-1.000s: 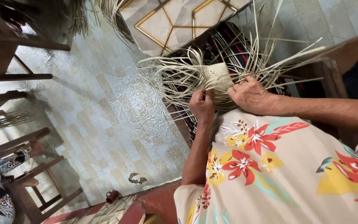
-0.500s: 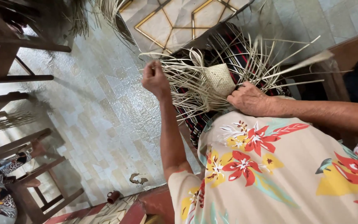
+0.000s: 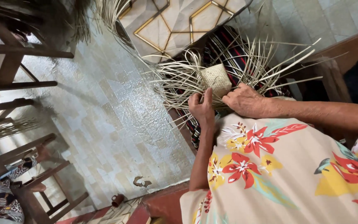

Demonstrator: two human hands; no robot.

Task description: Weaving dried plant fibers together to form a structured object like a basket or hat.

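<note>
A small square of pale woven straw [image 3: 216, 79] rests on my lap, with several long loose strands [image 3: 175, 79] fanning out from it on all sides. My left hand [image 3: 202, 108] sits at the weave's near left edge, fingers pinching strands there. Pressed flat against the near right edge, my right hand [image 3: 244, 101] holds the piece down. A dark striped cloth [image 3: 233, 49] lies under the weave. My floral shirt [image 3: 278, 166] fills the lower right.
Pale tiled floor [image 3: 108, 116] spreads left. Dark wooden chair frames [image 3: 17, 87] stand along the left edge. Another person in patterned clothing [image 3: 1, 199] sits at the bottom left. A small brown cup [image 3: 117, 200] stands on the floor. Bundled straw [image 3: 104, 12] hangs at the top.
My left hand, which was stretched out to the left pulling a strand half a second ago, has come back to the weave's near edge. My right hand stayed on the weave.
</note>
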